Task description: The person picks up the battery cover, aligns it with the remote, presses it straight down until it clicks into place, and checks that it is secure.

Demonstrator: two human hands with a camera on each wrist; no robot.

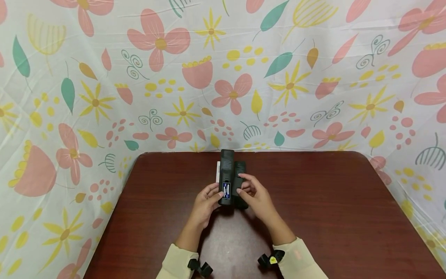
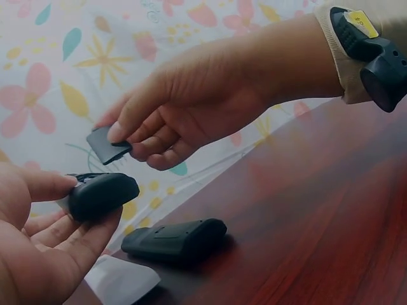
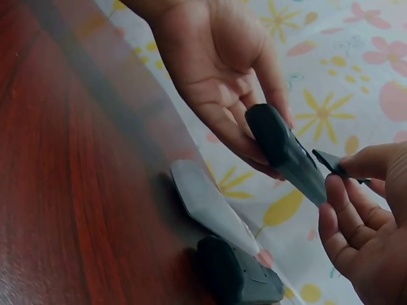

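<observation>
A black remote control (image 1: 227,166) is held up off the table by my left hand (image 1: 204,204), its back facing up. Its battery compartment is uncovered, and blue-and-silver batteries (image 1: 227,190) lie inside. Between thumb and fingers my right hand (image 1: 258,197) pinches a small black battery cover (image 2: 107,146), just to the right of the remote and apart from it. Under and beside the hands, a second black remote control (image 2: 175,240) lies on the table, back up. Next to that one is a white object (image 3: 210,203), perhaps another remote, partly hidden in the head view.
The dark red-brown wooden table (image 1: 156,217) spreads around the hands. A white flower-printed cloth (image 1: 230,58) hangs behind its far edge and along both sides. Black wrist cameras (image 1: 200,267) sit on both beige sleeves.
</observation>
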